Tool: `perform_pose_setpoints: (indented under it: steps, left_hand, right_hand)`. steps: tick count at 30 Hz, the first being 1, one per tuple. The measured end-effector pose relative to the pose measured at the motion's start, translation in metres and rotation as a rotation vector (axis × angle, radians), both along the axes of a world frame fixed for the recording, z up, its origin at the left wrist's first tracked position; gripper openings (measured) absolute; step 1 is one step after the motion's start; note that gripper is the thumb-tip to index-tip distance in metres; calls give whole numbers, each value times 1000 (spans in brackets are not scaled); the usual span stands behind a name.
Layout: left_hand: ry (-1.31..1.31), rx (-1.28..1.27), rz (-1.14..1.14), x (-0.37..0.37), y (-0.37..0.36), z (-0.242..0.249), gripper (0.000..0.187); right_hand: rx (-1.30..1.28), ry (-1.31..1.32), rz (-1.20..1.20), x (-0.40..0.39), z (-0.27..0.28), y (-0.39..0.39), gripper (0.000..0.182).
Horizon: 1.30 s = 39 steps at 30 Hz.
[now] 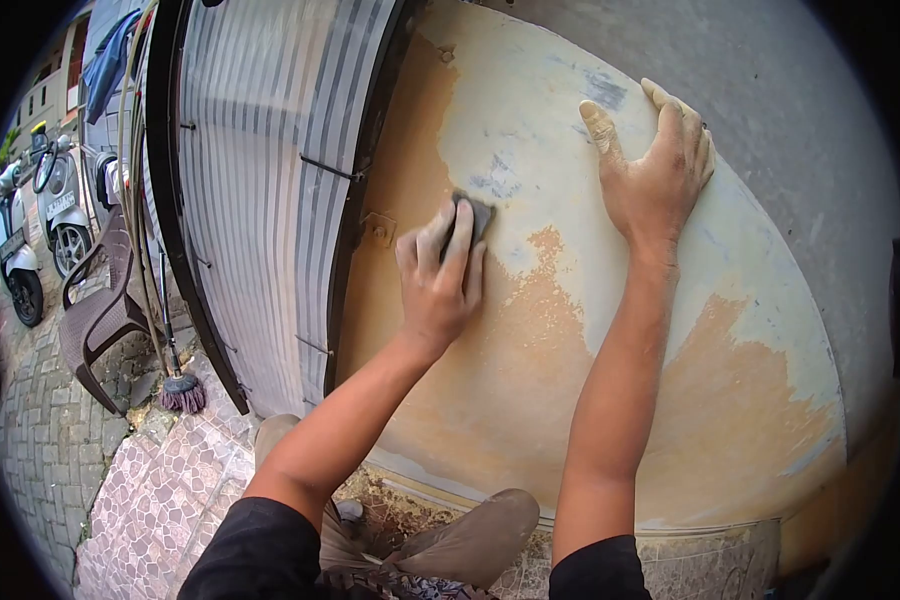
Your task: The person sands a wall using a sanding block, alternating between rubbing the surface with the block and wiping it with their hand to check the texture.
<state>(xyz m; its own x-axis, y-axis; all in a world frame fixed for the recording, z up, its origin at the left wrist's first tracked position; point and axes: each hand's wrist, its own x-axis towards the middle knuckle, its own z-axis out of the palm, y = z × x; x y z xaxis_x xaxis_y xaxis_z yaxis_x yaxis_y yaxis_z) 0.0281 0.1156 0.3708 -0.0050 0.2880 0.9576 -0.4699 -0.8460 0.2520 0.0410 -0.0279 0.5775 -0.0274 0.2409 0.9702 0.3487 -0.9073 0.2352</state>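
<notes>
Cream and tan coating covers the panel (530, 350), the reference for all positions I give. Its outer edge curves from the top down the right side; a grey surface (760, 110) extends beyond it. On the panel's left side, a black frame (163, 180) carrying a striped translucent sheet (260, 210) limits sideways travel. I have the most room between the two hands and across the panel's lower right.

Left hand (445, 275): positioned on the panel's left half, near the frame, forearm rising from below. Its fingers are closed on a dark sanding pad (478, 215), set at the border between tan and cream.

Right hand (658, 165): positioned at the panel's upper outer edge. I read the thumb as spread wide on the face and the other fingers as extended to the rim; whether they grip it, I cannot tell. Pale dust coats the thumb.

Surface: the panel shows ragged tan areas along its left and lower parts, cream above, with grey-blue marks near the top.

Surroundings: left of the panel, past the frame, are a brown chair (105, 290), a brush (183, 392) and scooters (65, 200). Patterned tiles (160, 480) lie at the panel's lower left.
</notes>
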Motion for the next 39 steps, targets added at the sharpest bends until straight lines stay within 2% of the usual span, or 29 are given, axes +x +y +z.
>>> perform_pose_setpoints:
  steps: [1,4,5,7,9,12,16,17,19,23,25,27,29,31,33,36,39]
  left_hand:
    - [35,49,-14,-4,-4,-39,53]
    - [77,95,-38,-9,-2,-51,54]
    - [92,82,-53,-12,-1,-40,54]
    - [54,41,-57,-6,3,15,53]
    - [-26,-105,-39,-1,6,63,51]
    - [-106,-84,-53,2,1,62,47]
    - [23,159,-37,-5,-12,-58,41]
    - [20,166,-35,-6,-10,-55,41]
    - [36,163,-74,-11,-5,-36,43]
    - [-66,31,-93,0,0,63,43]
    - [-155,-68,-11,7,-7,83,42]
    - [-37,114,-91,-2,-25,43,42]
    - [-8,364,-105,-5,-33,-31,41]
    - [76,405,-122,-15,-23,-47,41]
    - [57,336,-122,-13,-23,-19,42]
    - [-47,95,-183,-5,-22,57,45]
    - [-121,24,-124,4,-35,83,45]
  right_hand:
    - [-5,3,2,0,0,0,74]
    - [7,-7,19,2,1,1,73]
    - [2,-7,24,2,1,0,73]
    - [-10,0,24,0,-1,-1,72]
    - [-1,15,24,-2,1,1,72]
    - [-10,-15,23,2,0,0,71]
    - [18,-38,28,6,-2,3,70]
    - [14,-61,25,7,-2,3,70]
    - [5,-86,24,10,-1,3,69]
    - [8,-87,47,10,0,2,68]
    - [10,-89,37,11,0,2,68]
    - [26,-93,37,12,0,3,68]
    - [29,-111,45,15,0,4,68]
    - [32,-133,45,17,-2,3,68]
    - [10,-150,27,18,-1,1,67]
    - [-15,-149,88,16,2,-2,65]
    - [-19,-89,100,11,4,-5,63]
